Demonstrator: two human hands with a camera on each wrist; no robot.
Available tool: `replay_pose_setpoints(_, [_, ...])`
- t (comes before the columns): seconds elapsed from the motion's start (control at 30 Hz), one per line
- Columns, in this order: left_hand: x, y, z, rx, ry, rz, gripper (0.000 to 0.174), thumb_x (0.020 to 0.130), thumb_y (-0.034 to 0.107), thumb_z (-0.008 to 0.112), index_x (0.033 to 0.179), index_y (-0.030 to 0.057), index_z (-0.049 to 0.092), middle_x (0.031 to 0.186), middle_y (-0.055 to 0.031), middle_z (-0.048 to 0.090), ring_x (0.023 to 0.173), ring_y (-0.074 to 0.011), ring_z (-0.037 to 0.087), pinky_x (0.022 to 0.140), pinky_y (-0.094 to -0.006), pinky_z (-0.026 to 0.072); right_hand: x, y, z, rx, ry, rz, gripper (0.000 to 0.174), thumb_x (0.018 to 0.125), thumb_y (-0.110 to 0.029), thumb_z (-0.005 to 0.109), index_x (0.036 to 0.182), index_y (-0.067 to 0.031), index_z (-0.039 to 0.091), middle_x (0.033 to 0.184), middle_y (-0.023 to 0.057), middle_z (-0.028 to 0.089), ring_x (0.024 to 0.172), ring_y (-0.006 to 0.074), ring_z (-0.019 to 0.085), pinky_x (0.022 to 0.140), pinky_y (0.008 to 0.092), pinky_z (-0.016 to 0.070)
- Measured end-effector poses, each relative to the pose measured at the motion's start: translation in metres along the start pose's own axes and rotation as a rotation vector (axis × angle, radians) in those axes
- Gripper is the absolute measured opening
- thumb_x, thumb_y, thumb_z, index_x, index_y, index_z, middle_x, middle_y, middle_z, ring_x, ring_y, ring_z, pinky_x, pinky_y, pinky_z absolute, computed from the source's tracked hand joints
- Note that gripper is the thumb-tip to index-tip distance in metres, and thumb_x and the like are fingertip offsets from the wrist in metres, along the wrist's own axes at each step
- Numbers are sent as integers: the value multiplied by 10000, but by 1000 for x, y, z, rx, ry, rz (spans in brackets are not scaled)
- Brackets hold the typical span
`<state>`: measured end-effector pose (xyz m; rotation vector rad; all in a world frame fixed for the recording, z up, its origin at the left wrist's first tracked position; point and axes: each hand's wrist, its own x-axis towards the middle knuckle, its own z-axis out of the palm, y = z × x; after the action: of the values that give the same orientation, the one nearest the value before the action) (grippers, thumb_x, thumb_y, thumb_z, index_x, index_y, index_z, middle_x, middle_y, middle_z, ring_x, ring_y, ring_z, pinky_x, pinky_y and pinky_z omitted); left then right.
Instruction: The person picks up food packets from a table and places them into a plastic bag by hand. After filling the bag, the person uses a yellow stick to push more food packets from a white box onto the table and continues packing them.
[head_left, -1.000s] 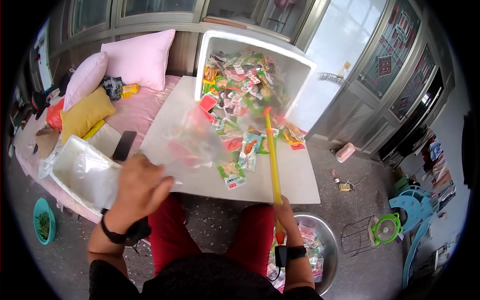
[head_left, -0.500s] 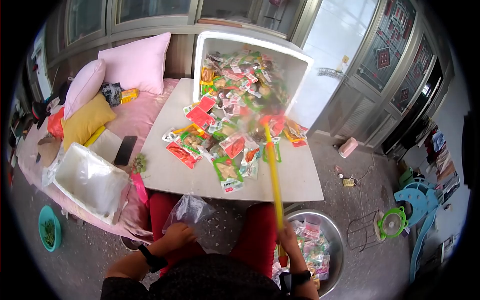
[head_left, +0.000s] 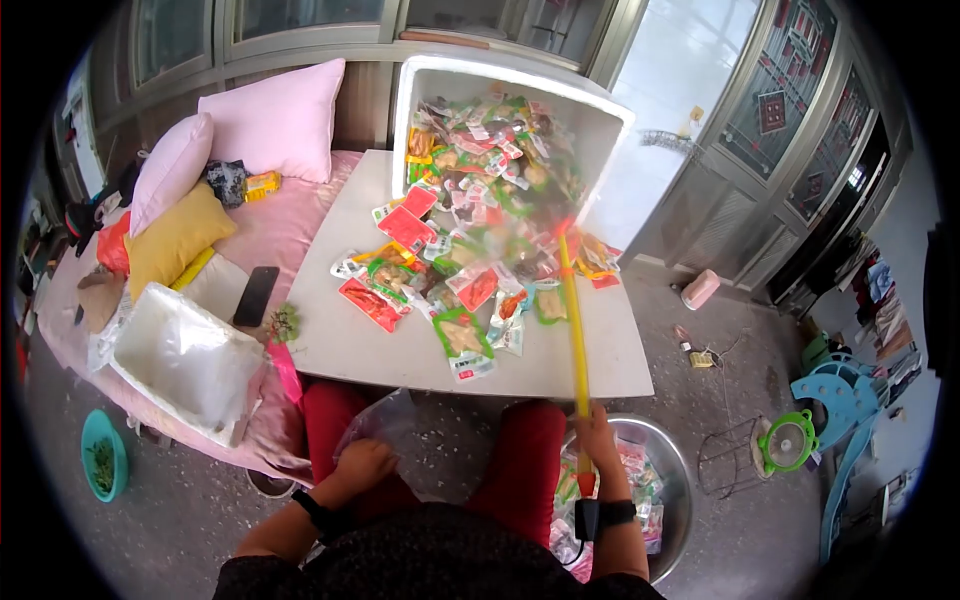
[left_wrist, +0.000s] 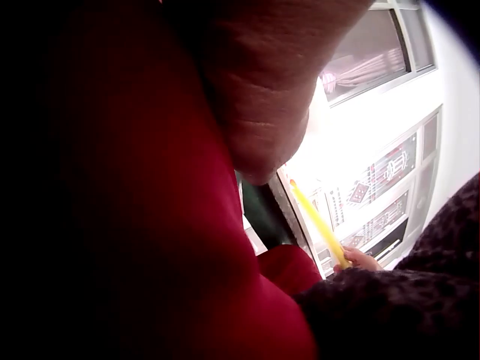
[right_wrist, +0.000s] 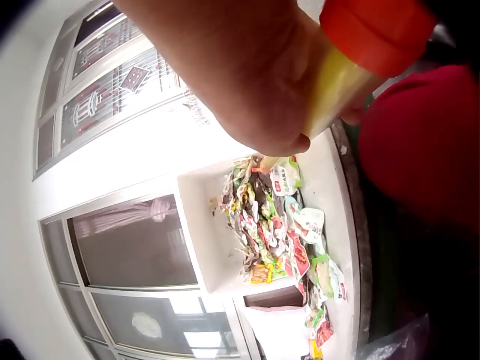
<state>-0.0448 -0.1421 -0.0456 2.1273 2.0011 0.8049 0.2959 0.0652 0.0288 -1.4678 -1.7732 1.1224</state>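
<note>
My right hand (head_left: 597, 440) grips a yellow stick (head_left: 574, 340) with red ends near its lower end. The stick's far tip is blurred in front of the white foam box (head_left: 612, 160), by the heap of small food packets (head_left: 480, 150). In the right wrist view, fingers wrap the yellow stick (right_wrist: 337, 88) just past its red cap (right_wrist: 379, 34). Down on the red-trousered thigh, my left hand (head_left: 362, 467) holds a clear plastic bag (head_left: 385, 418) in curled fingers. Loose packets (head_left: 462, 340) spill from the box over the white tabletop (head_left: 590, 370).
A metal basin (head_left: 682, 480) of packets stands on the floor beside the right leg. At left, a bed holds an empty foam box (head_left: 185, 360), a phone (head_left: 257, 296) and pillows (head_left: 280, 120). A teal bowl (head_left: 104, 455) and a green fan (head_left: 787, 443) are farther out.
My left hand came down from over the table to the thigh, bringing the plastic bag along. My right hand kept the stick, shifting it slightly right; its tip stays blurred.
</note>
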Motion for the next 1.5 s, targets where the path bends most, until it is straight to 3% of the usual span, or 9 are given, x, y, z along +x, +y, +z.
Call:
replay_pose_setpoints(0.13, [3,0,1,-37,21,24,197,706,260,557,631,84,510,637,-94,505,598,-270,517,529,-380,416,-44,-10,-6,140,-63,112,431,781,-98,465,1174,-21,305,622,63,482,446,126,481,405,255,403])
replay_pose_setpoints(0.3, [5,-2,3,-10,-18,12,200,702,263,561,634,81,515,640,-99,511,599,-270,519,530,-379,415,-54,3,-10,277,-28,27,412,783,-66,454,1163,-12,303,600,52,475,442,125,475,390,255,389])
replay_pose_setpoints(0.43, [4,-3,6,-14,-11,11,213,701,265,561,633,69,512,619,-111,507,595,-278,518,533,-386,412,9,13,-24,120,165,-76,437,769,-107,475,1178,-49,332,628,64,488,437,130,478,377,265,402])
replay_pose_setpoints(0.5, [3,-5,10,-23,-28,-25,217,699,263,561,629,66,505,611,-115,505,592,-282,517,534,-391,410,44,12,-34,118,219,17,447,761,-136,479,1174,-41,337,637,85,500,425,155,489,388,279,414])
replay_pose_setpoints(0.73, [4,-1,7,9,-10,-35,219,694,260,566,622,67,491,604,-119,508,579,-289,516,523,-396,408,87,-2,-54,18,179,104,466,753,-159,485,1176,-36,331,616,102,499,424,181,498,384,297,413])
replay_pose_setpoints(0.9, [5,-1,8,36,-21,-53,197,690,246,567,623,75,495,593,-113,505,569,-282,516,515,-391,411,29,8,-43,-80,144,100,456,765,-136,486,1177,-39,319,589,70,485,440,153,484,379,279,395])
replay_pose_setpoints(0.97, [3,-2,10,40,-30,-47,187,689,240,565,624,78,501,595,-110,507,572,-277,518,517,-387,413,7,40,-34,58,96,73,475,770,-111,476,1196,-39,278,574,60,472,422,148,471,370,275,387])
replay_pose_setpoints(1.27, [6,-1,8,31,-34,-3,156,693,238,558,651,89,534,643,-88,532,604,-255,529,545,-370,425,-103,49,-17,345,78,122,477,760,-43,444,1193,-29,245,580,71,453,399,139,449,378,257,382])
replay_pose_setpoints(1.5, [7,-1,8,18,-28,-6,172,699,258,559,667,90,541,647,-93,530,614,-256,529,555,-368,424,-109,57,-26,329,168,64,456,764,-34,447,1181,-34,263,592,63,458,399,123,446,371,247,377])
